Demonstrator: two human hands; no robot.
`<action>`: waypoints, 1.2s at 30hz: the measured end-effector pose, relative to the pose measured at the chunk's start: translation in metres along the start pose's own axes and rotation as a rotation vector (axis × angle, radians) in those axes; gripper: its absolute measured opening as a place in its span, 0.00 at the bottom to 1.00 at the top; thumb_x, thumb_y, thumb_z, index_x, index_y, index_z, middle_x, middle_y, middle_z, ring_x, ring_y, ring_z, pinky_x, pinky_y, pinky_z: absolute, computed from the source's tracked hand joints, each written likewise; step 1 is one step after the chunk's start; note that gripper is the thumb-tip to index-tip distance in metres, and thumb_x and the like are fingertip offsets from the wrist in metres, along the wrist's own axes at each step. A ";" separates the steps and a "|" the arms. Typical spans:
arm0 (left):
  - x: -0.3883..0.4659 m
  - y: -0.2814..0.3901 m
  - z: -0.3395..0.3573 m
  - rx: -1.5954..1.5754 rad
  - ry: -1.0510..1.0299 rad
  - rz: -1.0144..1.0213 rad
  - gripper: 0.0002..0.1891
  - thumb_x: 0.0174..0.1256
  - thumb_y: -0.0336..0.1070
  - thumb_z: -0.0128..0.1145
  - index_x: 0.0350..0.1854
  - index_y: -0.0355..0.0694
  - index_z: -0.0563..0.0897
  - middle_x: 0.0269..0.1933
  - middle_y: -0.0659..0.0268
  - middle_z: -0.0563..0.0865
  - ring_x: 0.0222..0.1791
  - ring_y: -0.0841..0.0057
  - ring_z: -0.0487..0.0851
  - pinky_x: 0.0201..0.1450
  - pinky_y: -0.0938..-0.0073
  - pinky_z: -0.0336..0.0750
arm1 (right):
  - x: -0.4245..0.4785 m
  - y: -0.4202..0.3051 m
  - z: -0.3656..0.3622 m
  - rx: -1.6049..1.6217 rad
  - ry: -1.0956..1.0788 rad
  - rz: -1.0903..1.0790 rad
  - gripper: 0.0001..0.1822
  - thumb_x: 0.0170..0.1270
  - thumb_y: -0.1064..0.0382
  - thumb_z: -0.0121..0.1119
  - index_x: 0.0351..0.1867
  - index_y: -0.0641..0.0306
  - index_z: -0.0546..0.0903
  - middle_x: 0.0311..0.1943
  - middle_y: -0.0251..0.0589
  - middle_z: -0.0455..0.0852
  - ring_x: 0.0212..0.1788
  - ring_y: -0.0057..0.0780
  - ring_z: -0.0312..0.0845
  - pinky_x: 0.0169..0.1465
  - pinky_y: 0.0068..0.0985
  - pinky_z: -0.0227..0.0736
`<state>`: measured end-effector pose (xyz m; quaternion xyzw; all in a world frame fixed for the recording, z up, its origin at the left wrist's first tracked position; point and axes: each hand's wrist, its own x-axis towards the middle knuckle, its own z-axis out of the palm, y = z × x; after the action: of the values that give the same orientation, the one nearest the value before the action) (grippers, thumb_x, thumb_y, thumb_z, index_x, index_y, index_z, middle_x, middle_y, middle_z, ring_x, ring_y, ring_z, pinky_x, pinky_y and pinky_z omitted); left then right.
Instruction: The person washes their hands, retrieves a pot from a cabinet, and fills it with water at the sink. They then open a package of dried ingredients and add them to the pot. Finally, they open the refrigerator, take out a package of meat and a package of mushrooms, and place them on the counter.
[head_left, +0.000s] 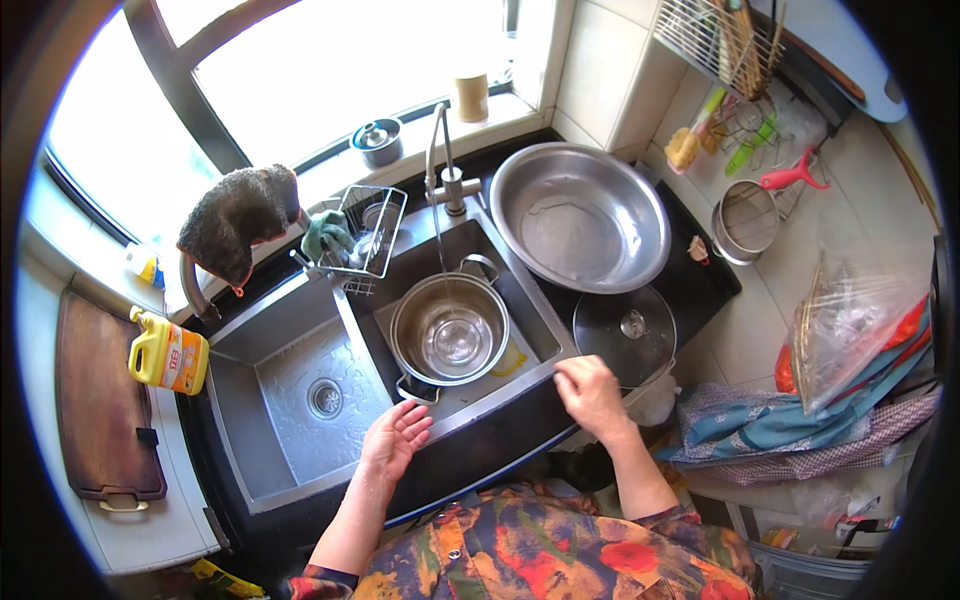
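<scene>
Water runs from the faucet (452, 187) into a stainless steel pot (409, 330) with two loop handles, standing in the right basin of the double sink (442, 429). My left hand (396, 437) is over the sink's front rim, palm up, fingers apart and holding nothing, just below the pot's near handle. At the rim's right front corner is my right hand (589, 390), its fingers curled; whether it grips anything does not show. Beside it lies a glass pot lid (621, 349), partly under a large steel basin (577, 217) on the black counter.
A wire caddy (396, 232) with a green cloth (328, 235) hangs behind the sink divider. On the left are a yellow detergent jug (169, 352) and a wooden cutting board (105, 397). A strainer (746, 221) hangs on the right wall, above bags and cloths.
</scene>
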<state>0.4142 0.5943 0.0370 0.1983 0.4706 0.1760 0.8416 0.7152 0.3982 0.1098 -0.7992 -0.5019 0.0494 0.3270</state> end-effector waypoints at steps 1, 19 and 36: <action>-0.001 0.000 0.000 0.004 0.007 0.001 0.19 0.77 0.42 0.60 0.61 0.36 0.80 0.54 0.54 0.88 0.50 0.61 0.89 0.52 0.62 0.83 | -0.005 0.012 -0.009 -0.053 0.081 0.087 0.10 0.65 0.66 0.64 0.44 0.68 0.88 0.43 0.50 0.90 0.50 0.49 0.84 0.56 0.41 0.78; -0.014 -0.020 0.069 0.095 -0.076 -0.021 0.18 0.78 0.44 0.59 0.60 0.38 0.81 0.55 0.56 0.87 0.48 0.66 0.88 0.51 0.65 0.82 | 0.076 0.049 -0.022 0.143 0.223 0.139 0.19 0.69 0.64 0.62 0.59 0.69 0.81 0.39 0.56 0.89 0.42 0.50 0.87 0.47 0.40 0.79; -0.097 -0.039 -0.034 -0.210 0.058 0.222 0.17 0.80 0.47 0.55 0.59 0.41 0.80 0.52 0.60 0.87 0.43 0.74 0.88 0.43 0.72 0.83 | 0.036 -0.040 0.054 0.384 -0.127 -0.009 0.17 0.79 0.62 0.56 0.61 0.71 0.82 0.37 0.41 0.90 0.23 0.17 0.78 0.28 0.19 0.73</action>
<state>0.3409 0.5194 0.0716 0.1547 0.4488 0.3220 0.8191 0.6805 0.4652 0.0996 -0.7154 -0.5063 0.1930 0.4412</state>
